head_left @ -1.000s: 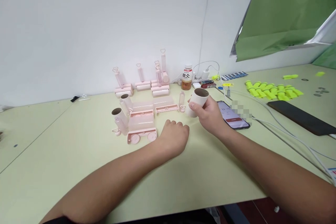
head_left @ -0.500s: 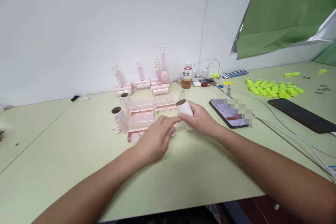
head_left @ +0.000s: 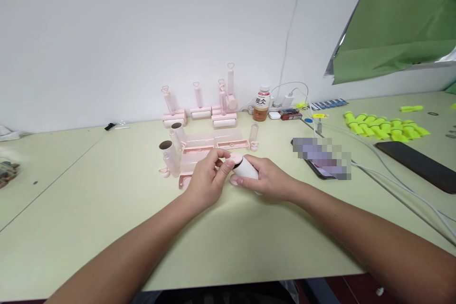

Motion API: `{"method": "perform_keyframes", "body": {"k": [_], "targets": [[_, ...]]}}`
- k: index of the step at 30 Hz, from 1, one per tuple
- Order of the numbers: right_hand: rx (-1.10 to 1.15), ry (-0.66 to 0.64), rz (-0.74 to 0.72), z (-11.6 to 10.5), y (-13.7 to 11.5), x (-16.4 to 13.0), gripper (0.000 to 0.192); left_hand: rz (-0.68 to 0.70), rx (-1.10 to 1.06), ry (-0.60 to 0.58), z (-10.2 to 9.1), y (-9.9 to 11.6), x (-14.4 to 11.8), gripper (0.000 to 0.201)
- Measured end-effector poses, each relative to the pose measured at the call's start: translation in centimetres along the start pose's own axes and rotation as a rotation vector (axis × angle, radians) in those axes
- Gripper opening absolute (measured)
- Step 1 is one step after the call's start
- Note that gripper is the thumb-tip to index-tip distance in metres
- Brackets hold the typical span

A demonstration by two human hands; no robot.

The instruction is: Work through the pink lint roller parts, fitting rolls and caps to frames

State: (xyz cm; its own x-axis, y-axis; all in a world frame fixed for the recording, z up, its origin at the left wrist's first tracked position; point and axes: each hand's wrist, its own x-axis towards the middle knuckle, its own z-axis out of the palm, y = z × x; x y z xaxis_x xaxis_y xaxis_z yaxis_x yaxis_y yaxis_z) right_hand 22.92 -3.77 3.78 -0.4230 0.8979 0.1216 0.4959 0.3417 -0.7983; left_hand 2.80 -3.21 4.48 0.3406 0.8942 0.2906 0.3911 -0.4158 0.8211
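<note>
Fingers of our left hand (head_left: 207, 179) pinch a pink cap (head_left: 236, 157); our right hand (head_left: 272, 180) curls round the white roll (head_left: 248, 172) beside them. Pushed crooked, our cap could slip.

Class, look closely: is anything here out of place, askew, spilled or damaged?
Nothing looks spilled or damaged. One thing looks askew: the pink disc in the left hand, at the end of the white roll, doesn't cover it fully; a dark sliver of opening shows.
</note>
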Motion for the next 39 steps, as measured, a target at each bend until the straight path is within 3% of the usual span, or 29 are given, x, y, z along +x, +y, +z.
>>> {"method": "perform_keyframes", "body": {"k": [5, 11, 13, 16, 18, 23, 28, 32, 39], "targets": [[0.015, 0.007, -0.017, 0.0, 0.1, 0.1, 0.026, 0.099, 0.006, 0.01, 0.4, 0.0, -0.3, 0.032], [-0.022, 0.028, -0.004, -0.2, 0.1, 0.0, 0.031, 0.231, 0.211, -0.108, -0.1, -0.3, -0.4, 0.044], [-0.053, 0.085, 0.015, -0.6, 0.0, 0.0, 0.036, 0.21, 0.292, -0.124, 0.0, -0.2, -0.6, 0.051], [-0.028, 0.271, 0.059, -1.5, -0.1, 0.0, 0.064, 0.136, 0.468, -0.103, 0.9, 0.1, -1.1, 0.046], [0.01, 0.372, 0.066, -2.2, 0.0, 0.0, 0.069, 0.085, 0.657, -0.172, 1.9, 0.4, -1.3, 0.04], [0.008, 0.431, 0.065, -3.0, 0.5, 0.0, 0.047, 0.024, 0.994, -0.444, 3.7, 0.9, -1.2, 0.047], [-0.005, 0.444, 0.075, -2.8, 0.4, 0.1, 0.044, 0.062, 1.017, -0.602, 3.5, 1.6, -0.7, 0.037], [0.018, 0.488, 0.112, -2.9, 0.2, 0.2, 0.039, 0.097, 0.962, -0.593, 2.8, 1.5, -0.9, 0.02], [0.106, 0.599, 0.192, -3.3, 0.2, 0.6, 0.032, 0.104, 0.88, -0.638, 1.8, 1.3, -1.7, 0.02]]}}
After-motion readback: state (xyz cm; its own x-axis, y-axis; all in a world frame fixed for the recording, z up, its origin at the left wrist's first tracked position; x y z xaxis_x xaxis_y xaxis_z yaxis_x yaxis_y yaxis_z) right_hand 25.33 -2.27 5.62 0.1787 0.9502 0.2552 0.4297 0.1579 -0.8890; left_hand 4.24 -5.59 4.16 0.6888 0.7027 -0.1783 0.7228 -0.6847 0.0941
